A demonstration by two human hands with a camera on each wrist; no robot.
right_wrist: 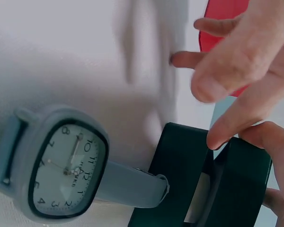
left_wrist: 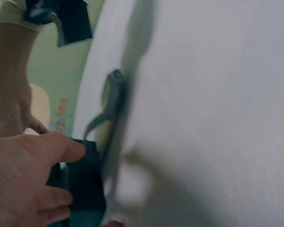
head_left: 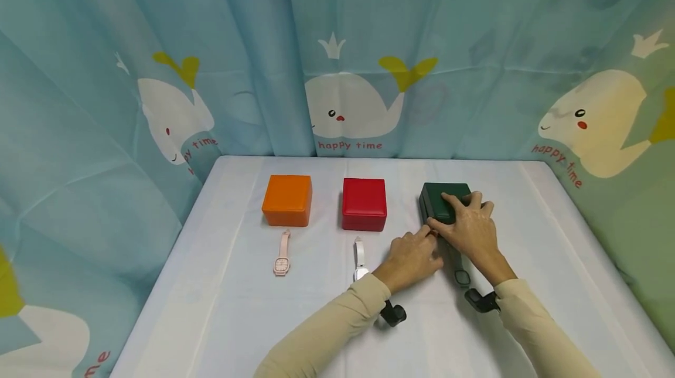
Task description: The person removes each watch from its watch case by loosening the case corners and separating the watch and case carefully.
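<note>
A dark green watch box (head_left: 435,193) stands at the right of the table. My right hand (head_left: 471,231) grips its lid, thumb at the front edge and fingers over the top. At the box's front left corner, my left hand (head_left: 413,258) touches the seam with a fingertip, its thumb apart from the box. In the right wrist view, a gap shows between the lid (right_wrist: 244,184) and the base (right_wrist: 180,163), with something pale inside. A grey-green watch (right_wrist: 68,172) lies in front of the box, its strap reaching the box front in that view.
An orange box (head_left: 287,196) and a red box (head_left: 364,199) stand in a row left of the green one. A pink watch (head_left: 282,264) lies before the orange box. A white watch (head_left: 360,255) lies before the red box, partly behind my left wrist. Curtains (head_left: 253,102) surround the table.
</note>
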